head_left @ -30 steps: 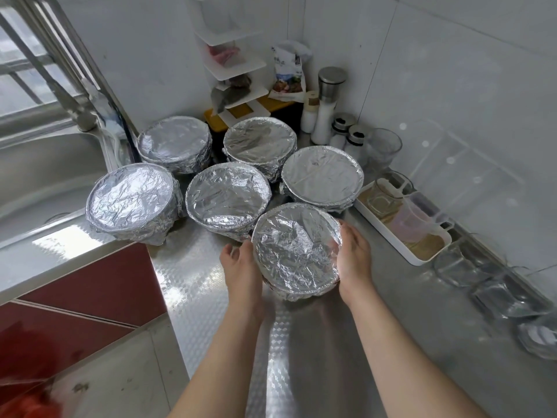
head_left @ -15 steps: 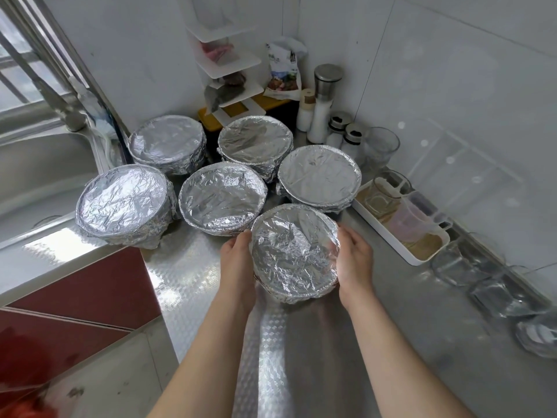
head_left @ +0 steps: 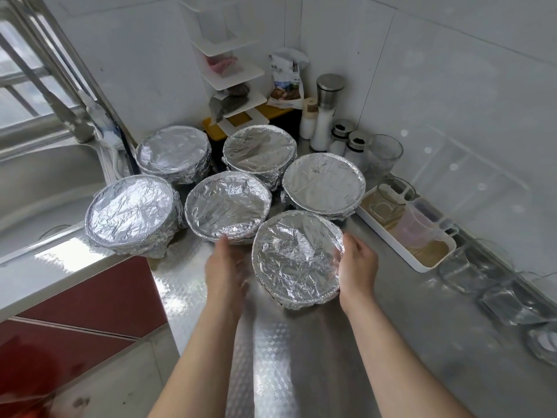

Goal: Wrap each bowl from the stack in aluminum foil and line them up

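Six foil-wrapped bowls stand on the steel counter. The nearest wrapped bowl sits tilted toward me between my hands. My right hand cups its right side, fingers curled against the rim. Blurred and with fairly straight fingers, my left hand is just off its left side. Behind it are a middle wrapped bowl, a left one by the counter edge and a right one. Two more stand at the back, one on the left and one on the right.
A sink lies to the left. A white tray with cups runs along the right wall, with glass containers nearer me. Shakers and a grinder, a glass and a corner shelf fill the back corner.
My left hand has come off the nearest bowl's left side and drawn slightly away. The bowl stays by the right hand, close to the middle bowl.
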Available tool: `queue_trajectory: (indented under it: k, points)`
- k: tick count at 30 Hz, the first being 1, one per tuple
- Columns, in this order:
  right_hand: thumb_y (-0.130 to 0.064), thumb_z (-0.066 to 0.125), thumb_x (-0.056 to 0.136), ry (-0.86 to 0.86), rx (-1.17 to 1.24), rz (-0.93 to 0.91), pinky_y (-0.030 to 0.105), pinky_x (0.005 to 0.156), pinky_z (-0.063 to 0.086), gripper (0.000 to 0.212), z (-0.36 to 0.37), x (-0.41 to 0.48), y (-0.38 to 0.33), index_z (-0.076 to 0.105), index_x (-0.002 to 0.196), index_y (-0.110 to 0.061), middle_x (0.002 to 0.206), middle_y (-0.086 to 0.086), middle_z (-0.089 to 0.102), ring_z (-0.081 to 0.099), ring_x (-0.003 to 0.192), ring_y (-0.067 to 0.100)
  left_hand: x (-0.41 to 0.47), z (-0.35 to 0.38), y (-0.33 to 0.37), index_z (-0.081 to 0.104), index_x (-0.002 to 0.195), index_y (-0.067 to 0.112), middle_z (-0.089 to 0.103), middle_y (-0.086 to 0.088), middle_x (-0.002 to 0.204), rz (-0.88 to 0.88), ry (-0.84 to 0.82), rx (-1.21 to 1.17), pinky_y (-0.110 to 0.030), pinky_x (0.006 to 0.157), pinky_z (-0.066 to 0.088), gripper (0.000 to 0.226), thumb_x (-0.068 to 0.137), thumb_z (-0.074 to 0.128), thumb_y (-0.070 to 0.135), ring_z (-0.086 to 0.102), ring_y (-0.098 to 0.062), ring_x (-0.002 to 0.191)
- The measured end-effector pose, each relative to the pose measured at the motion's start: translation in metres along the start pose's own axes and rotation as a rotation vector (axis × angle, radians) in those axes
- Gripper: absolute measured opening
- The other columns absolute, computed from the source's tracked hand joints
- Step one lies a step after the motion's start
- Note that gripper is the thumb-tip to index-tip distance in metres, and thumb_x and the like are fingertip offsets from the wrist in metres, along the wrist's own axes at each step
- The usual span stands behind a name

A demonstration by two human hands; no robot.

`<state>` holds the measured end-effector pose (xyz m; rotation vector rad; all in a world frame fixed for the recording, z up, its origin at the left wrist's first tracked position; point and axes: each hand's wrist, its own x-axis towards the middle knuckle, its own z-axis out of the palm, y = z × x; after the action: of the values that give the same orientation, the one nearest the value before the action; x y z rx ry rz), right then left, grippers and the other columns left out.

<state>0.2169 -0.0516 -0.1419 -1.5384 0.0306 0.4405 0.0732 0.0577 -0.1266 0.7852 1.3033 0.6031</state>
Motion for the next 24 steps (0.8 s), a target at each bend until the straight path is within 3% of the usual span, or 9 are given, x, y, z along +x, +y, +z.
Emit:
queue_trajectory:
  k: [2,5,11,15,18,20,24]
  points:
    - [-0.011,0.051,0.096,0.018,0.015,0.022,0.028,0.056,0.037,0.027,0.0,0.001,0.001,0.058,0.073,0.002,0.068,0.002,0.052,0.049,0.07,0.018,0.011,-0.011,0.005,0.055,0.091,0.012,0.064,-0.011,0.093,0.062,0.135,-0.001,-0.032,0.067,0.043,0.039,0.099,0.042,0.048,0.056,-0.021,0.076]
    - [-0.012,0.052,0.096,0.023,0.015,0.029,0.026,0.054,0.039,0.029,0.001,0.003,0.003,0.062,0.069,-0.008,0.062,-0.004,0.055,0.051,0.065,0.014,0.023,-0.015,0.012,0.05,0.09,0.015,0.062,-0.013,0.093,0.112,0.181,0.049,-0.032,0.064,0.043,0.027,0.1,0.042,0.039,0.057,-0.024,0.078]
    - [-0.009,0.05,0.094,0.05,0.0,-0.013,0.031,0.057,0.034,0.027,0.007,0.008,0.01,0.05,0.069,0.001,0.058,-0.004,0.048,0.045,0.067,0.017,0.028,-0.014,0.014,0.049,0.08,0.014,0.058,-0.014,0.083,0.139,0.195,0.079,-0.036,0.066,0.037,0.023,0.095,0.044,0.03,0.052,-0.022,0.075]
    - [-0.011,0.048,0.096,0.045,-0.044,-0.007,0.034,0.062,0.042,0.031,0.004,0.01,0.008,0.056,0.066,-0.008,0.058,-0.009,0.055,0.056,0.069,0.017,0.011,-0.012,0.014,0.05,0.095,0.01,0.056,-0.01,0.085,0.1,0.122,0.081,-0.031,0.063,0.039,0.025,0.098,0.047,0.035,0.05,-0.02,0.071]
    - [-0.016,0.046,0.099,-0.045,-0.113,-0.005,0.033,0.072,0.048,0.022,0.002,0.009,0.003,0.067,0.093,-0.015,0.079,-0.01,0.064,0.066,0.083,0.015,-0.006,-0.008,0.004,0.052,0.104,0.01,0.061,-0.007,0.095,0.074,0.018,0.169,-0.035,0.069,0.047,0.029,0.094,0.058,0.037,0.055,-0.019,0.077]
    - [-0.021,0.046,0.101,-0.106,-0.185,-0.004,0.032,0.08,0.047,0.022,0.0,0.008,0.003,0.064,0.114,-0.016,0.089,-0.01,0.065,0.065,0.088,0.014,-0.015,-0.005,-0.006,0.053,0.1,0.014,0.062,-0.007,0.097,0.084,-0.009,0.191,-0.036,0.074,0.047,0.025,0.091,0.064,0.034,0.056,-0.018,0.082]
    - [-0.027,0.041,0.104,-0.238,-0.254,0.023,0.033,0.091,0.047,0.036,-0.005,0.006,0.003,0.053,0.134,-0.012,0.108,-0.003,0.065,0.061,0.095,0.009,-0.026,-0.003,-0.018,0.057,0.099,0.015,0.063,-0.008,0.098,0.042,-0.076,0.139,-0.034,0.072,0.046,0.019,0.093,0.063,0.032,0.055,-0.016,0.078]
